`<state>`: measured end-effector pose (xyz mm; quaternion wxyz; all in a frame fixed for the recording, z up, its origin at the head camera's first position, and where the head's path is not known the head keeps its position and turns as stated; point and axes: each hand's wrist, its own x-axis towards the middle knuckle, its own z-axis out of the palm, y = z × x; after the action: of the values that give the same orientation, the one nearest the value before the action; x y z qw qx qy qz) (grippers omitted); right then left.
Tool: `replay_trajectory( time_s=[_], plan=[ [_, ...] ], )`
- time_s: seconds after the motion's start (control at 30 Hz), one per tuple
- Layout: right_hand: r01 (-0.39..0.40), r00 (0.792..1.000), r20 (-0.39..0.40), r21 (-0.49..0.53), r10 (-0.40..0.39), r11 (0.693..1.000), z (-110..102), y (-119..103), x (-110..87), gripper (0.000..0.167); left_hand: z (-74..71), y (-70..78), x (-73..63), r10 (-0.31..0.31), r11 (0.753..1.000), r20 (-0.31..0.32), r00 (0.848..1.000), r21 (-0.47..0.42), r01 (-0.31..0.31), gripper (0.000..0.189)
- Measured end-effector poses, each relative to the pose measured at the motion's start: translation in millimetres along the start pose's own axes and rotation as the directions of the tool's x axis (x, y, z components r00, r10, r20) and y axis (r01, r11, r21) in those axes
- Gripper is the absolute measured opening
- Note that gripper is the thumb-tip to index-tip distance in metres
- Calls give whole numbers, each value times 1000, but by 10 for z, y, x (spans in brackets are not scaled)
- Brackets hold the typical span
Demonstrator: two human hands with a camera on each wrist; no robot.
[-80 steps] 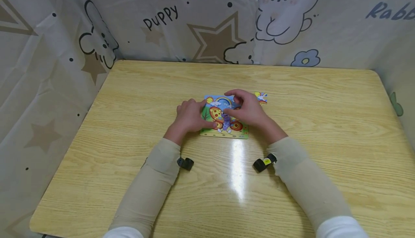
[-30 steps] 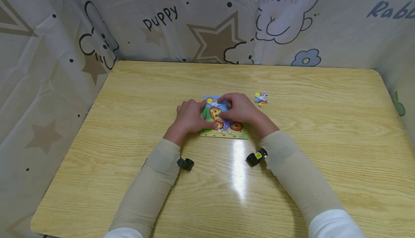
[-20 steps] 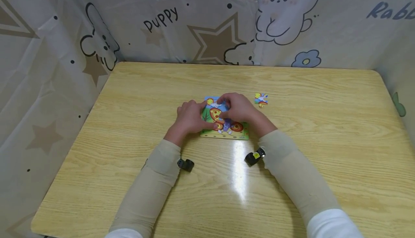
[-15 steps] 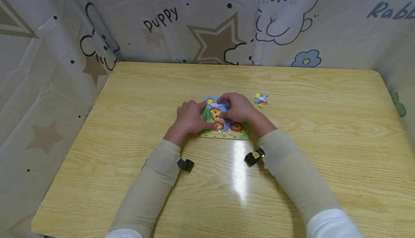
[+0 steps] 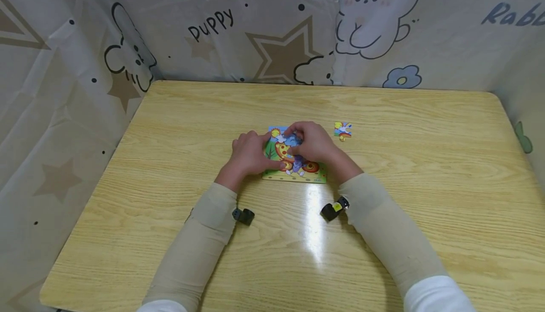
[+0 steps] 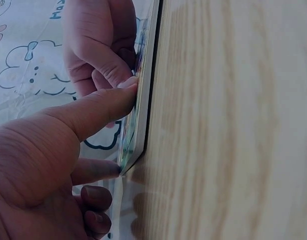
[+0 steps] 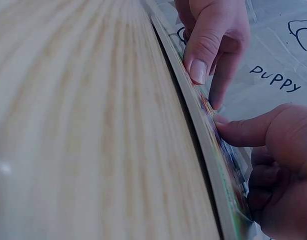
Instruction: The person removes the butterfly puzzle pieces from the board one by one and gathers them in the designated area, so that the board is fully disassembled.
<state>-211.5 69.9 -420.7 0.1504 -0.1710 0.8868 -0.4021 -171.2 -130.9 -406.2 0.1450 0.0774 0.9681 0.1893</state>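
A colourful jigsaw puzzle board point(image 5: 294, 177) with a butterfly picture lies flat mid-table. My left hand point(image 5: 248, 153) holds its left side, thumb point(image 6: 101, 112) down on the picture and index fingertip at the edge. Over the board's upper right, my right hand point(image 5: 316, 143) pinches a puzzle piece point(image 5: 293, 140) between thumb and fingers, the hand covering much of it. In the right wrist view, the right thumb point(image 7: 243, 131) reaches down to the board's surface close to the left hand's fingers. One loose puzzle piece point(image 5: 342, 130) lies right of the board.
The pale wood table point(image 5: 426, 160) runs back to a printed cloth wall point(image 5: 272, 28), with more cloth at both sides. Black wrist cameras point(image 5: 244, 216) sit under each forearm, above the tabletop.
My right hand has moved left over the board, uncovering the loose piece. Lately the picture under its fingertips has shifted slightly, with the pinched piece. My left hand has stayed in place.
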Motion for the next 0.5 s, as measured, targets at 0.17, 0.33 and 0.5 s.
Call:
replay_trajectory(
  time_s=[0.17,0.33,0.5],
  plan=[
    [2,999,-45,29,-1,1000,4,25,-24,41,8,-2,0,0,1000,1,1000,2,0,102],
    [6,993,-116,70,2,998,-25,43,-88,51,17,4,3,-1,1000,2,1000,-5,1,103],
    [2,992,-126,47,3,999,-73,74,-133,54,8,8,3,1,1000,1,1000,-3,-1,102]
  ],
)
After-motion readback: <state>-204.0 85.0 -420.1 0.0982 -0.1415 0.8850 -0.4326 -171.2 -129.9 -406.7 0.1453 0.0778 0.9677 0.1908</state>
